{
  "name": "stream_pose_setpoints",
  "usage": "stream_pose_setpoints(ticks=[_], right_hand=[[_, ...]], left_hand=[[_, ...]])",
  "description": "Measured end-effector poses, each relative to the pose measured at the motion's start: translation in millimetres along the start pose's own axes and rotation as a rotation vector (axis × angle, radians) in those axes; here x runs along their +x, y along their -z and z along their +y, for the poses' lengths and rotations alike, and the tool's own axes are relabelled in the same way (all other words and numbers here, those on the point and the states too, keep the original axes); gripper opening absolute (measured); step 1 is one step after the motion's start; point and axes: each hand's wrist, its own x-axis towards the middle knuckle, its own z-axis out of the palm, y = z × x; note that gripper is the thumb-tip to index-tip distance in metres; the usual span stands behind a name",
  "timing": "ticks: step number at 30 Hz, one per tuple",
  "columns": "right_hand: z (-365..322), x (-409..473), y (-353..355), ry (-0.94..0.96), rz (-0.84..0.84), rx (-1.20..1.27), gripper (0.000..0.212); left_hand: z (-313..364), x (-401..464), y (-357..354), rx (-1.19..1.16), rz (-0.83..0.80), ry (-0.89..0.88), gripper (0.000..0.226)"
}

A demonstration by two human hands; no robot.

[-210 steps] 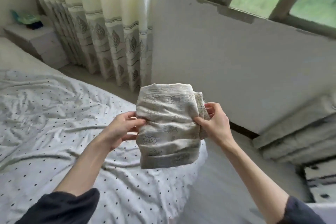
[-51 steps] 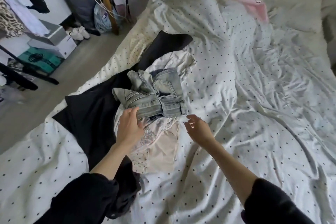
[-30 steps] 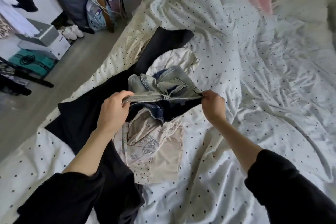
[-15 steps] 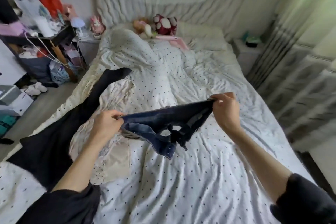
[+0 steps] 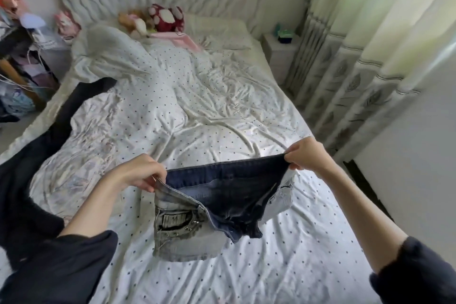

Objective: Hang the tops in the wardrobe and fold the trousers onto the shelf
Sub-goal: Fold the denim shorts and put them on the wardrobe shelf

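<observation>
Head view: you hold one pair of jeans [image 5: 217, 207] up over the near end of the bed [image 5: 222, 111], above its dotted sheet. Your left hand [image 5: 138, 173] pinches one end of the waistband between thumb and curled fingers, and your right hand [image 5: 306, 153] pinches the other end the same way. Stretched taut between the two grips, the waistband runs nearly level, so the garment hangs open and you look down into its dark inside; the pale washed outer face shows below your left hand, and the lower part hangs bunched under the waistband, not touching the sheet as far as I can tell. This hold looks meant to shake the jeans straight before folding, so I judge the fold not yet begun. Left of the jeans, along the bed's left edge, lie two more garments: one black piece [image 5: 32, 165] running up towards the head of the bed and one pale printed piece [image 5: 81, 155] beside it, between the black one and your left hand. At the head of the bed sit a red spotted toy [image 5: 167, 17] and some smaller soft toys I cannot count. Neither wardrobe nor shelf is in view.
</observation>
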Motion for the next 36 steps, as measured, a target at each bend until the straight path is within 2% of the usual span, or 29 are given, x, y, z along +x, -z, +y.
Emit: stream_pose_setpoints(ticks=[4,8,11,15,17,19,22,25,28,31,33,36], right_hand=[[2.6,34.1,-37.4,-0.084,-0.107,-0.068,0.026],[2.4,81.2,-84.2,-0.081,-0.040,-0.044,0.025],[-3.3,120.1,-115.1,-0.093,-0.007,-0.059,0.026],[-14.4,175.2,-146.3,-0.080,0.079,0.141,0.036],[-13.9,188.8,-163.6,-0.029,0.105,0.143,0.037],[-7.2,188.9,-183.8,0.108,0.074,0.012,0.035],[6.6,183.0,-217.1,0.386,-0.073,-0.175,0.038],[11.6,195.7,-240.8,0.550,-0.184,-0.396,0.050],[8.4,212.7,-251.5,0.603,-0.324,-0.604,0.054],[7.9,223.7,-252.7,0.670,-0.303,-0.653,0.038],[9.7,226.0,-244.8,0.686,-0.218,-0.550,0.027],[18.9,225.6,-225.7,0.631,-0.189,-0.236,0.017]], left_hand=[[-19.6,40.1,-12.3,-0.030,0.079,0.089,0.015],[-37.6,97.1,-11.6,-0.097,0.232,0.136,0.012],[-45.7,140.6,-7.9,-0.255,0.306,0.161,0.007],[-53.2,197.7,0.4,-0.459,0.434,0.105,0.014],[-58.7,215.2,-3.9,-0.284,0.516,0.010,0.021],[-64.0,221.3,-18.5,0.001,0.527,-0.154,0.027],[-72.5,231.4,-49.0,0.329,0.353,-0.440,0.036],[-74.8,250.4,-70.8,0.603,0.174,-0.565,0.049],[-65.9,269.1,-80.8,0.659,0.127,-0.577,0.053],[-56.8,275.9,-81.1,0.611,0.211,-0.598,0.030],[-56.5,273.8,-73.4,0.586,0.294,-0.569,0.025],[-60.0,271.7,-61.9,0.567,0.441,-0.475,0.026]])
